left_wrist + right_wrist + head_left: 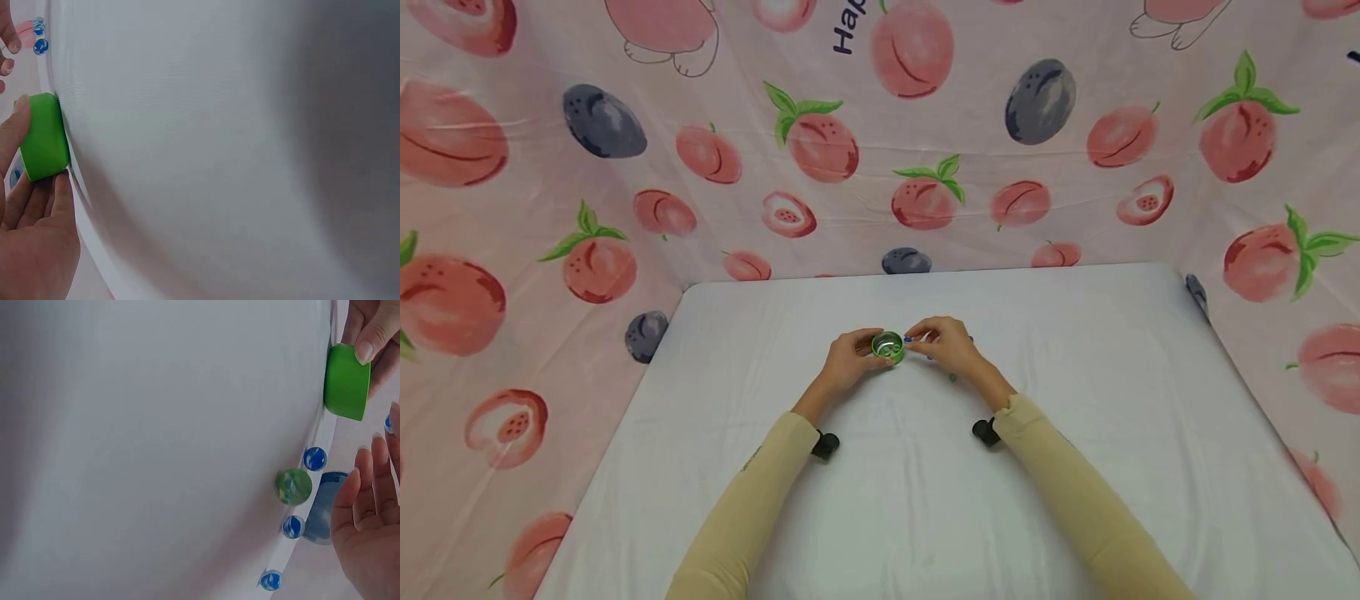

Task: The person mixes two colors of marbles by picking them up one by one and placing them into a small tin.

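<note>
Beige sleeves (752, 500) closest to head cam, black wrist cameras at the cuffs. Left hand (847, 357) grips green tin (348, 384), thumb on near side, fingers on far side. Tin upright on white table (910, 467), open top; contents too small to identify. Right hand (953, 348) just beside it, thumb and finger pinching blue marble (907, 339), other fingers slightly apart. Three blue marbles (292, 527), one green marble (293, 487) near right hand.
</note>
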The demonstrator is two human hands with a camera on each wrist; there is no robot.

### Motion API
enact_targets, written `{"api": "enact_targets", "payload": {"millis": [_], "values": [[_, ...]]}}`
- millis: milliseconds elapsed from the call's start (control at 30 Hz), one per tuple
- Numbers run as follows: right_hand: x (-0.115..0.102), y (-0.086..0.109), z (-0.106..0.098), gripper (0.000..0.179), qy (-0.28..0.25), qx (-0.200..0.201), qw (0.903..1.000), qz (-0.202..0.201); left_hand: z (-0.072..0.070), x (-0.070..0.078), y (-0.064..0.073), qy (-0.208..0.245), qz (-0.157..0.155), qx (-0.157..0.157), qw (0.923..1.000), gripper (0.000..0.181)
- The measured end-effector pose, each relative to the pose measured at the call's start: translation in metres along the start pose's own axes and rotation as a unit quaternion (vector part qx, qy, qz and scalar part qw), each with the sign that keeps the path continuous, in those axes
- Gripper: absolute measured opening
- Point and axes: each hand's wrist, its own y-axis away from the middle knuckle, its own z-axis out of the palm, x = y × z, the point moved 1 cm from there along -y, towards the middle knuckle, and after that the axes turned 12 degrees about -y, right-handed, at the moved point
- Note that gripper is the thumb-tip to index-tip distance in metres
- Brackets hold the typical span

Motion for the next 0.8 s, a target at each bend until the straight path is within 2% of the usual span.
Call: {"api": "enact_targets", "payload": {"millis": [633,800], "values": [[0.006,-0.007,0.017,0.02,-0.012,-0.005,0.9998,0.013,0.0,-0.001,0.001,0.012,0.005,-0.007,0.9999,0.062],[0.008,-0.008,0.019,0.02,-0.009,-0.008,0.9998,0.017,0.0,-0.003,0.0,0.002,0.006,-0.002,1.0,0.062]]}}
